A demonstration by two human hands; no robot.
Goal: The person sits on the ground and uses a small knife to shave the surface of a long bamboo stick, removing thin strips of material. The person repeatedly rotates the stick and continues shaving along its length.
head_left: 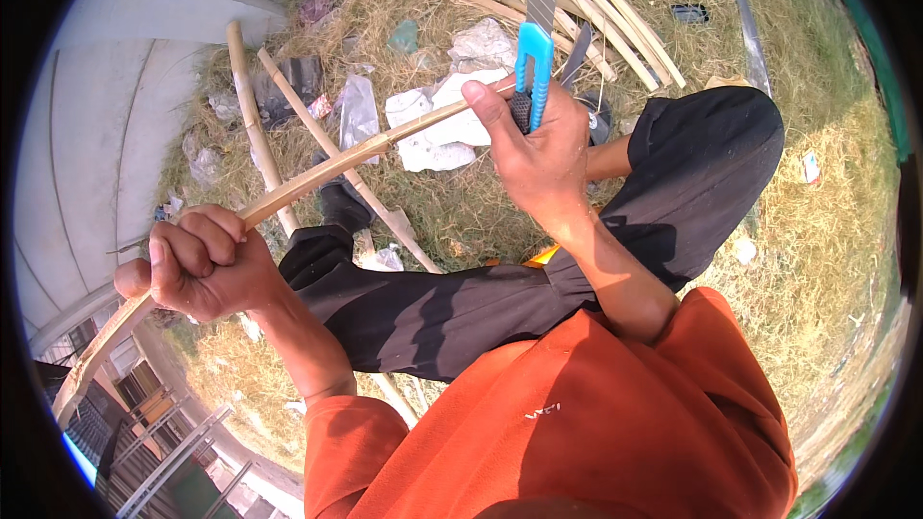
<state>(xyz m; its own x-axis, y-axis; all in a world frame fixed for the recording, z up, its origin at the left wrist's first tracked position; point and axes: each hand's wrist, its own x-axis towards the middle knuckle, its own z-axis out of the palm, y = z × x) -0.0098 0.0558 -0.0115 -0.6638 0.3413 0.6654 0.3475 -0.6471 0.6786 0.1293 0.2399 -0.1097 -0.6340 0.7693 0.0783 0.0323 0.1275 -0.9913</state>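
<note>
My left hand point(207, 264) is closed in a fist around a long, split bamboo strip point(322, 173). The strip's near end bends down past the fist to the lower left, and its far part slants up to my right hand point(548, 149). In that right hand a blue utility knife point(541, 43) is gripped, its long segmented blade pointing up and away. The strip's thin end meets the right hand by the thumb and knife handle; whether the fingers also pinch it I cannot tell.
A pile of bamboo strips point(623, 14) lies on dry grass beyond my hands. Two bamboo poles point(252, 111) lean near my dark shoe point(343, 207). White scraps point(433, 135) litter the ground. A long metal blade point(750, 34) lies far right; a pale wall point(87, 135) stands left.
</note>
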